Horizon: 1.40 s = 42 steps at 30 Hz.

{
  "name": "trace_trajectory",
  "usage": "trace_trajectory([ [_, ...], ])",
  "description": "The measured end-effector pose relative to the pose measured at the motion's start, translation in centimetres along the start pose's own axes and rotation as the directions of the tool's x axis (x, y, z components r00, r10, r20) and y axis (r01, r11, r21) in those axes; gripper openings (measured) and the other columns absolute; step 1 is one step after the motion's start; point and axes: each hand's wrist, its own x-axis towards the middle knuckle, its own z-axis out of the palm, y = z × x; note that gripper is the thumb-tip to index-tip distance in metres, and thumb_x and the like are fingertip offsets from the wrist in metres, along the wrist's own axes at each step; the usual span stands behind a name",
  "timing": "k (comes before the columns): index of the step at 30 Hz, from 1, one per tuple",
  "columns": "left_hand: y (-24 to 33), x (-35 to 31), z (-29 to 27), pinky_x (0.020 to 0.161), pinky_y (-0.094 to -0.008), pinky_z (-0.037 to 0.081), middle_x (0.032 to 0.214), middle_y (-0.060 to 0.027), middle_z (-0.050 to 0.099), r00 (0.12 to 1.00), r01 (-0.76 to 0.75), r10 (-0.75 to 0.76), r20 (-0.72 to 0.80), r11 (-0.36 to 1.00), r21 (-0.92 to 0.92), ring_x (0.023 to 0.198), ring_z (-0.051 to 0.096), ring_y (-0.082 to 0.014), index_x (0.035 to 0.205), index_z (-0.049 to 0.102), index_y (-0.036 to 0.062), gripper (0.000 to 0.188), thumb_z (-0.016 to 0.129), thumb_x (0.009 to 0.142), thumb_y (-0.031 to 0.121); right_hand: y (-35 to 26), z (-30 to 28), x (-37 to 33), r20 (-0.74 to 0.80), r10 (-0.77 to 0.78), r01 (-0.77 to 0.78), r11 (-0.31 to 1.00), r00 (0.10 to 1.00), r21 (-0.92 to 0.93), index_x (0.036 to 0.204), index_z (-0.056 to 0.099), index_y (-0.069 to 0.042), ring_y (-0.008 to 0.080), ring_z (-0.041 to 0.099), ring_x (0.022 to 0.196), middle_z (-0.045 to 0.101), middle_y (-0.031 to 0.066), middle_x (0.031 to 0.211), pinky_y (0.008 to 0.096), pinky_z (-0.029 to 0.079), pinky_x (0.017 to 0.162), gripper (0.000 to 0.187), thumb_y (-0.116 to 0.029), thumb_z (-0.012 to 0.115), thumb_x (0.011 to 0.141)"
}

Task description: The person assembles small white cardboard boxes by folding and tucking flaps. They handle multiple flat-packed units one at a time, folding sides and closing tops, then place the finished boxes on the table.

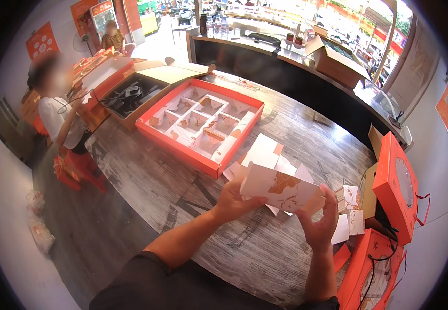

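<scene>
We have our two hands round one white printed card piece (280, 191), which is up in the air over the near side of the bench (182, 206). Our left hand (237, 199) is bent round its left end, with the thumb along the bottom edge. Our right hand (319, 219) is only part closed, and it pinches the right end between thumb and fingers. The piece looks partly folded, but we can't see if its far side is joined up, so we would call this one not yet done. Just past it, more loose white card pieces (261, 150) lie in a messy heap on the bench, and those look like work that is left. Further off sits the big red tray (177, 152), with white card dividers (175, 116) making a grid of little rooms inside. That part looks mostly done (we can't tell if anything sits in the rooms). Over to the right, small white boxes (349, 199) stand near a tall red gift box (385, 188), and another red box (355, 284) leans lower down. Those small ones look folded up already, though we can't count them well.
</scene>
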Motion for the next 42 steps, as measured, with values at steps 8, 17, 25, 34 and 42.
trace_trajectory([
  [8,0.1,-0.5,0.6,0.097,-0.0314,0.051,0.124,-0.0068,0.066,0.999,0.045,-0.044,0.019,0.997,-0.07,0.114,0.061,-0.0141,0.133,0.06,-0.0002,0.044,0.076,0.092,0.005,-0.8,0.5,0.0,0.077,0.262,-0.273,0.92,0.962,0.282,0.139,0.05,-0.001,0.0207,0.067,0.102,0.066,0.0156,0.121,0.0333,0.054,0.088,0.075,-0.003,0.087,0.074],
  [17,0.7,0.3,2.0,0.1,-0.0342,0.051,0.127,-0.0099,0.063,0.987,-0.045,0.044,-0.155,0.999,-0.001,0.118,0.06,-0.0166,0.137,0.049,0.0004,0.051,0.075,0.093,0.005,-2.0,0.2,0.4,0.167,0.269,-0.3,0.932,0.948,0.204,0.145,0.049,-0.001,0.0262,0.07,0.11,0.066,0.0163,0.13,0.0385,0.057,0.09,0.08,-0.001,0.085,0.074],
  [25,-0.8,0.3,1.0,0.089,-0.033,0.055,0.112,-0.0121,0.069,0.974,0.007,0.067,-0.218,0.947,0.322,0.106,0.067,-0.0178,0.128,0.053,0.0031,0.047,0.08,0.089,0.011,-2.0,-0.1,1.0,0.288,-0.05,0.039,0.998,0.956,0.042,0.124,0.07,-0.007,0.0318,0.071,0.104,0.07,0.016,0.116,0.0383,0.057,0.088,0.053,-0.004,0.086,0.074],
  [34,0.5,0.0,1.5,0.092,-0.0402,0.055,0.118,-0.0196,0.068,0.989,0.03,0.06,-0.134,0.813,0.582,0.108,0.069,-0.0331,0.136,0.053,0.0046,0.062,0.083,0.084,0.019,-0.9,-1.0,1.2,0.358,0.128,-0.191,0.971,0.925,0.146,0.1,0.075,-0.002,0.0246,0.069,0.094,0.071,0.0118,0.102,0.0325,0.054,0.084,0.018,0.001,0.078,0.083],
  [42,0.7,1.2,1.0,0.115,-0.0469,0.038,0.147,-0.0187,0.051,0.96,-0.228,0.271,0.073,0.603,0.765,0.14,0.046,-0.0369,0.14,0.057,0.0095,0.063,0.081,0.084,0.023,5.1,1.7,-0.5,0.019,0.31,-0.311,0.948,0.951,0.069,0.116,0.067,-0.006,0.0317,0.068,0.092,0.071,0.0145,0.098,0.0351,0.054,0.085,0.029,-0.005,0.074,0.088],
])
